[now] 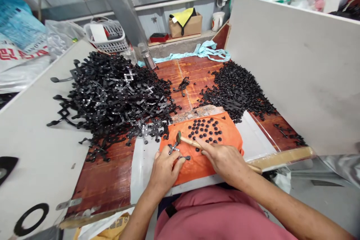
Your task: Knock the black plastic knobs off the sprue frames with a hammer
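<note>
Your left hand (165,167) pinches 1 black linkage (173,149) on the orange cloth (194,170); your right hand (226,162) grips 1 hammer (189,141). Surrounding stock: black discs (200,135) crowding the cloth, 1 linkage heap (112,93) left, 1 small-parts heap (239,86) right.

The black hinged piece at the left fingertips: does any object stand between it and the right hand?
The hammer, held in the right hand, reaches towards the black hinged piece, and one small black disc lies on the orange cloth between them. Nothing else visible stands in the way.
</note>
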Motion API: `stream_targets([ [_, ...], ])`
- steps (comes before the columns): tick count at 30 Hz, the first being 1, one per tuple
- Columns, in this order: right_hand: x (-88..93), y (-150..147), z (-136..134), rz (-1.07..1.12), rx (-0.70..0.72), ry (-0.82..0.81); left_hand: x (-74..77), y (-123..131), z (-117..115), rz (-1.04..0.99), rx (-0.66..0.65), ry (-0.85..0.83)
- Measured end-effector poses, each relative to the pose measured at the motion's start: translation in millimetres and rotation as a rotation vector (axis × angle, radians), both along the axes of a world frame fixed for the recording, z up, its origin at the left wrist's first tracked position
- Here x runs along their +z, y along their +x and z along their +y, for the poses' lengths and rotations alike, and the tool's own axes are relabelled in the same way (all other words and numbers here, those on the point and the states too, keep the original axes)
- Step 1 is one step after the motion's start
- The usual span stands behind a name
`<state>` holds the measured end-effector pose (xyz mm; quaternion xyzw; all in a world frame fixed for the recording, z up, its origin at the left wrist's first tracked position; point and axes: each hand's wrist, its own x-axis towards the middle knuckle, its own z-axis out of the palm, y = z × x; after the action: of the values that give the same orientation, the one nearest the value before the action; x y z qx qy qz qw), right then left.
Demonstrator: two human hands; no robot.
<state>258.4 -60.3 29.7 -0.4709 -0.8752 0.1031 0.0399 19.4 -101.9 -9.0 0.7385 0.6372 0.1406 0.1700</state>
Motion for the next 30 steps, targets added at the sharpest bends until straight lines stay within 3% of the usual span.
stream_targets([
  [6,14.3,11,1,0.265,-0.009,-0.060,1.8,2,0,-0.016,0.025,-0.033],
  [12,10.3,48,-24,0.114,0.018,-0.078,0.6,2,-2,-0.060,0.045,-0.018],
  [15,4.9,59,-38,0.141,0.020,-0.045,-2.1,-1,-3,-0.100,0.043,-0.014],
  [18,1.3,58,-43,0.213,0.031,0.008,-3.8,-3,-2,-0.119,0.038,-0.027],
  [22,-4.4,52,-42,0.106,0.048,0.064,-5.4,-4,0,-0.126,0.032,-0.020],
  [30,-3.9,48,-47,0.143,-0.034,-0.105,-6.2,-8,-1,-0.100,0.002,0.043],
])
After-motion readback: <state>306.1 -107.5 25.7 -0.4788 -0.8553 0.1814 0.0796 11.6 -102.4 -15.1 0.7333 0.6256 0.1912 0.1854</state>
